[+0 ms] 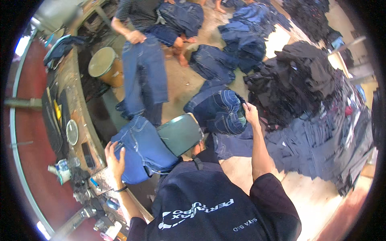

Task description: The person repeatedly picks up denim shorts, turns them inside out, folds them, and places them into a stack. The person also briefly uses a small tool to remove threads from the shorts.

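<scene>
My right hand (252, 113) is closed on the waistband of a pair of dark blue jeans (227, 116), which hangs out to the right with its waist opening facing my hand. My left hand (115, 160) has its fingers apart at the left edge of a folded pair of blue jeans (140, 146). Whether its fingertips press on the cloth, I cannot tell. That folded pair lies in front of me, partly against a dark green flat seat or board (181, 134).
Ahead, another person's hand (136, 37) holds up dark jeans (144, 72). A round drum (105, 64) stands beside the cluttered wooden bench (82, 116) at left. Piles of black cloth (297, 80) and grey-blue cloth (321, 132) rise at right, with more jeans (245, 36) on the floor beyond.
</scene>
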Demonstrator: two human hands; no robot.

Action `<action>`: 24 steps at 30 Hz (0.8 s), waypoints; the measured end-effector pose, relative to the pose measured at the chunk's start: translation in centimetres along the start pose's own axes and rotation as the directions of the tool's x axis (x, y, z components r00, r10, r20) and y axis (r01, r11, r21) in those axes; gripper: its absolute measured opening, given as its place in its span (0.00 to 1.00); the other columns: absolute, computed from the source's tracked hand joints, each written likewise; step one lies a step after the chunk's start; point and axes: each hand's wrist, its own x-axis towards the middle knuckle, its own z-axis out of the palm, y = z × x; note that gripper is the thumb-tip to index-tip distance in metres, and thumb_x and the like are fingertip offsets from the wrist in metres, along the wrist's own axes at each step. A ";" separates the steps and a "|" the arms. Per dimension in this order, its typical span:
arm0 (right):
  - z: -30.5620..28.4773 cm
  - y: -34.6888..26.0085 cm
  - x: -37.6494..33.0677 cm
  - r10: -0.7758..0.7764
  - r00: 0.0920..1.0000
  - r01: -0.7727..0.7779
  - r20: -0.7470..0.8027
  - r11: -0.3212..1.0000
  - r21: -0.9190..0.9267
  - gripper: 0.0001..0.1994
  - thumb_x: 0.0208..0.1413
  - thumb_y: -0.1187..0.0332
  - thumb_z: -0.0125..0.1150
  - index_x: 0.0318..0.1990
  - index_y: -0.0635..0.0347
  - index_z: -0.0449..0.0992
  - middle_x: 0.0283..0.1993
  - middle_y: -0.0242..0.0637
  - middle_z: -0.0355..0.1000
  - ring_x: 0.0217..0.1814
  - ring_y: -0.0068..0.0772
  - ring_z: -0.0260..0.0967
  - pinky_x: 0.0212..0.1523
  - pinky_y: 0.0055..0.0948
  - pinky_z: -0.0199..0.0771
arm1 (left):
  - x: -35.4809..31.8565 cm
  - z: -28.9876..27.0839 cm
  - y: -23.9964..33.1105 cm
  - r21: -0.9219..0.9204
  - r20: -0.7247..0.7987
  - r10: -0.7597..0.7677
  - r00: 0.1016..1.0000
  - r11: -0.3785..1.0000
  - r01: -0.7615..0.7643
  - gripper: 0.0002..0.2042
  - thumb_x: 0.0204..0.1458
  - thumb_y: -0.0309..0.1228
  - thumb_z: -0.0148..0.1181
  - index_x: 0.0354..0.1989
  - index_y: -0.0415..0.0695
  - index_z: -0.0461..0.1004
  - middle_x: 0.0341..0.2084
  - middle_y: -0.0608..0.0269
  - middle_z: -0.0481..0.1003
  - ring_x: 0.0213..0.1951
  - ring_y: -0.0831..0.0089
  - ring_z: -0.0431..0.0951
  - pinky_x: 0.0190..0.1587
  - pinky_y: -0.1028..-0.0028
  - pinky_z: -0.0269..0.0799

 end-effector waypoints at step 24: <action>10.9 7.4 -22.8 0.531 0.811 -0.404 0.248 0.813 -0.420 0.28 0.63 0.47 0.64 0.66 0.51 0.75 0.54 0.55 0.82 0.58 0.64 0.79 0.59 0.54 0.79 | 3.7 4.3 -0.3 0.079 0.214 0.025 0.976 0.996 -0.043 0.26 0.66 0.42 0.64 0.67 0.40 0.71 0.70 0.40 0.65 0.73 0.44 0.64 0.74 0.52 0.60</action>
